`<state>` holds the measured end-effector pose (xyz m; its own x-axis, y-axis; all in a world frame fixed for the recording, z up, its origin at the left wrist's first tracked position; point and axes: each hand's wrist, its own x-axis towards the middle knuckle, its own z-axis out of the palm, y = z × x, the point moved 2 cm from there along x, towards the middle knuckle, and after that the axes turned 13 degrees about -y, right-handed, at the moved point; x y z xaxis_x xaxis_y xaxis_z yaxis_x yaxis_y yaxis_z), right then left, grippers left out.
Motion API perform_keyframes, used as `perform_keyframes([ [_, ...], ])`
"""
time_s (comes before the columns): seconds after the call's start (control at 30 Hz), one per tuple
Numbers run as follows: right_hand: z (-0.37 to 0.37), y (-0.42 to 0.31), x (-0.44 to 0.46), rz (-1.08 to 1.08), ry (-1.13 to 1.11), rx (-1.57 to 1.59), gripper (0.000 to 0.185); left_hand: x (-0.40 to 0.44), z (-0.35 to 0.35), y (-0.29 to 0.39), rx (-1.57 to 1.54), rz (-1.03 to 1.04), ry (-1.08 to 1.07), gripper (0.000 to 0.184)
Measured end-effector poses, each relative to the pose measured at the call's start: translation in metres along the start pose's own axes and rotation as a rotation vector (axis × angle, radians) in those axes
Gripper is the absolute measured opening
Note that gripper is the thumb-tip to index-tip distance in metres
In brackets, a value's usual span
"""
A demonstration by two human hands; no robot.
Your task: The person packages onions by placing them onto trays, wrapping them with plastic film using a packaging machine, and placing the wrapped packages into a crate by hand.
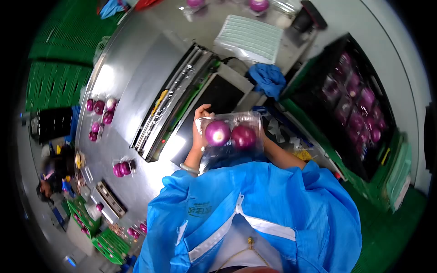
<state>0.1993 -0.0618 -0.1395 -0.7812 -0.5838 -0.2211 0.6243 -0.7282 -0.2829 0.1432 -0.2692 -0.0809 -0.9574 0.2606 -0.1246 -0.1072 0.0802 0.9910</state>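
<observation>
Two red onions sit side by side in a clear plastic pack (243, 137), held up in front of the blue jacket. My left hand (200, 121) grips the pack's left side, its fingers partly showing above the edge. At the pack's right side is my right hand (263, 136), mostly hidden behind the plastic, with the bare forearm leading to it. Just beyond the pack stands a wrapping machine (180, 102) with a dark plate (221, 94).
A black crate (364, 159) full of packed onions stands at the right. A blue cloth (267, 79) and a stack of pale labels (250, 37) lie ahead. More onion packs (123, 169) rest on the steel table (132, 68) at left. A person (50, 177) is at far left.
</observation>
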Motion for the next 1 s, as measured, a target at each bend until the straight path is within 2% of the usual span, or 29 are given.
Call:
perform_keyframes([
  [0.03, 0.011, 0.007, -0.006, 0.044, -0.142, 0.019, 0.028, -0.003, 0.014, 0.012, -0.346, 0.07, -0.091, 0.033],
  [0.07, 0.007, 0.024, -0.01, 0.094, -0.133, -0.047, 0.028, -0.006, 0.029, 0.035, -0.687, 0.146, -0.203, 0.031],
  [0.1, 0.002, 0.039, -0.012, 0.143, -0.121, -0.113, 0.029, -0.017, 0.046, 0.068, -0.647, 0.144, -0.261, 0.028],
  [0.17, 0.022, 0.037, -0.017, 0.023, -0.202, -0.178, 0.03, -0.032, 0.067, 0.104, -0.696, 0.139, -0.484, 0.027],
  [0.23, 0.051, 0.014, -0.039, -0.136, -0.261, -0.26, 0.03, -0.031, 0.105, 0.147, -0.619, 0.487, -0.751, 0.024],
  [0.27, 0.071, 0.002, -0.048, -0.192, -0.292, -0.299, 0.031, -0.036, 0.123, 0.16, -0.802, 0.354, -0.848, 0.027],
  [0.33, 0.113, -0.065, -0.089, 0.021, -0.184, -1.087, 0.028, -0.042, 0.154, 0.169, -0.836, 0.25, -0.948, 0.028],
  [0.37, 0.13, -0.121, -0.128, 0.353, 0.03, -1.797, 0.025, -0.043, 0.167, 0.169, -0.84, 0.184, -0.98, 0.029],
  [0.4, 0.136, -0.148, -0.161, -0.072, 0.152, -1.596, 0.023, -0.043, 0.179, 0.166, -0.833, 0.12, -1.012, 0.029],
  [0.43, 0.141, -0.171, -0.18, -0.082, 0.337, -1.473, 0.036, -0.042, 0.192, 0.163, -0.825, 0.059, -1.042, 0.03],
  [0.47, 0.165, -0.184, -0.211, -0.242, 0.221, -1.234, 0.045, -0.041, 0.206, 0.159, -0.816, 0.0, -1.071, 0.031],
  [0.5, 0.177, -0.187, -0.227, -0.401, 0.033, -1.469, 0.052, -0.038, 0.222, 0.156, -0.792, -0.063, -1.098, 0.031],
  [0.53, 0.211, -0.186, -0.245, -0.235, -0.036, -1.4, 0.053, -0.036, 0.241, 0.151, -0.772, -0.129, -1.127, 0.032],
  [0.57, 0.222, -0.184, -0.257, -0.27, -0.045, -1.787, 0.055, -0.032, 0.26, 0.146, -0.744, -0.2, -1.144, 0.033],
  [0.63, 0.217, -0.193, -0.28, -0.036, 0.137, -1.669, 0.055, -0.021, 0.3, 0.125, -0.674, -0.373, -1.16, 0.034],
  [0.7, 0.174, -0.218, -0.315, -0.18, 0.253, -1.524, 0.052, -0.001, 0.345, 0.091, -0.543, -0.562, -1.136, 0.036],
  [0.73, 0.148, -0.226, -0.341, -0.29, 0.335, -1.357, 0.05, 0.013, 0.37, 0.076, -0.381, -0.511, -1.13, 0.036],
  [0.77, 0.132, -0.237, -0.373, -0.391, 0.456, -1.312, 0.053, 0.027, 0.396, 0.075, -0.131, -0.306, -1.15, 0.037],
  [0.8, 0.113, -0.243, -0.405, -0.554, 0.517, -1.154, 0.053, 0.033, 0.432, 0.112, 0.199, 0.154, -1.199, 0.032],
  [0.83, 0.093, -0.251, -0.439, -0.571, 0.793, -1.139, 0.053, 0.039, 0.467, 0.149, 0.53, 0.61, -1.051, 0.028],
  [0.87, 0.097, -0.258, -0.471, -0.656, 0.965, -0.965, 0.052, 0.041, 0.5, 0.167, 0.443, 0.578, -1.168, 0.025],
  [0.9, 0.077, -0.268, -0.497, -0.726, 1.105, -0.948, 0.052, 0.044, 0.533, 0.164, 0.481, 0.8, -1.21, 0.024],
  [0.93, 0.058, -0.278, -0.524, -0.793, 1.247, -0.924, 0.052, 0.044, 0.562, 0.156, 0.569, 0.905, -1.321, 0.03],
  [0.97, 0.043, -0.289, -0.542, -0.876, 1.314, -1.06, 0.05, 0.042, 0.59, 0.149, 0.581, 1.044, -1.462, 0.028],
  [1.0, 0.034, -0.296, -0.554, -0.762, 1.427, -1.177, 0.05, 0.039, 0.61, 0.141, 0.682, 1.081, -1.58, 0.033],
])
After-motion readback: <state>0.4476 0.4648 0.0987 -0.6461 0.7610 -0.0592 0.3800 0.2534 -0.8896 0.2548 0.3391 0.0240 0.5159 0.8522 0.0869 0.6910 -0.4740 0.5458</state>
